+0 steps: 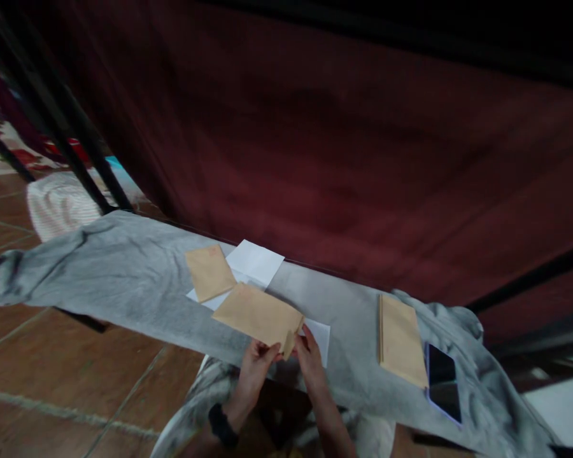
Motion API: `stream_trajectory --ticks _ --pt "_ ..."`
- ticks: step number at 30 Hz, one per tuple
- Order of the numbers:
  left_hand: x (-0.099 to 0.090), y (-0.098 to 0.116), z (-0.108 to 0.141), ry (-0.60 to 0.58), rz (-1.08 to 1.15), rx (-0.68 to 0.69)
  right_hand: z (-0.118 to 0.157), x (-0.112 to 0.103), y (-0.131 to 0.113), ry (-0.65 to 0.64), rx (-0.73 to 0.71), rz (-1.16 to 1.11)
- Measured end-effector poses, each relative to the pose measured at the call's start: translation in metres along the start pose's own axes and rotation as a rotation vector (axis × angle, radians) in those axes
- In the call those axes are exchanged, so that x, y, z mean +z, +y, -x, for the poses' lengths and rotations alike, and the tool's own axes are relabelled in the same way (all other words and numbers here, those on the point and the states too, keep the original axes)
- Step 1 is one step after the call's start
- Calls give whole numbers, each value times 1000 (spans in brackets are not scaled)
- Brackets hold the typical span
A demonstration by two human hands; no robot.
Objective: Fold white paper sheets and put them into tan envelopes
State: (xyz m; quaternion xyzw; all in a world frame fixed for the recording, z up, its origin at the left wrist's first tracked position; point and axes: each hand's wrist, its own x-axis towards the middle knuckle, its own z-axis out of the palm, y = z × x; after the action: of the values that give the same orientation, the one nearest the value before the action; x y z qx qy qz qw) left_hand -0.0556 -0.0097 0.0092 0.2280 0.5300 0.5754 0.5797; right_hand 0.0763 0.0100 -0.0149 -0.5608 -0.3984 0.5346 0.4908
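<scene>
A brown paper envelope [260,313] lies slanted over the front of a grey cloth-covered surface, its near right end lifted, with a narrow flap standing up. My left hand [258,366], with a dark band on its wrist, pinches that end from the near side. Close beside it, my right hand [309,356] grips the flap's right edge. Another brown envelope [210,272] rests to the upper left, partly on white paper sheets [255,262]. One more white sheet [319,337] shows beneath and right of my right hand.
A stack of brown envelopes [403,337] lies on the right of the grey cloth [148,273], with a phone [443,381] beside it. A dark red curtain [315,159] hangs behind. Black metal bars [71,121] stand at the left.
</scene>
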Motion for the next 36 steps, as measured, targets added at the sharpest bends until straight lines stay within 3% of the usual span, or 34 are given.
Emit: stream_trajectory --ticks 5,12,15,18,20,21,25,27,31,36 --pt "-3 -7 2 -31 74 -61 6 -6 -11 20 84 -231" --pt "-5 -12 -2 -23 364 -376 7 -17 -19 -90 187 -301" --pt "-1 -16 2 -61 325 -417 3 -20 -18 -120 144 -218" --pt "-2 -23 12 -191 121 -437 -4 -28 -15 -82 27 -151" --pt "-3 -26 18 -320 -138 -325 -7 -36 -12 -25 -32 -74" --pt "-3 -25 19 -380 -297 -194 -7 -40 -11 -1 -51 -26" --pt "5 -4 5 -550 -966 576 -2 -51 -9 4 -90 64" --pt "12 10 -11 -631 -1225 781 2 -52 -9 -7 -99 54" --pt "22 26 -42 -791 -1512 800 4 -55 -7 10 -150 78" --pt "24 22 -53 -900 -1560 783 4 -66 3 22 -176 162"
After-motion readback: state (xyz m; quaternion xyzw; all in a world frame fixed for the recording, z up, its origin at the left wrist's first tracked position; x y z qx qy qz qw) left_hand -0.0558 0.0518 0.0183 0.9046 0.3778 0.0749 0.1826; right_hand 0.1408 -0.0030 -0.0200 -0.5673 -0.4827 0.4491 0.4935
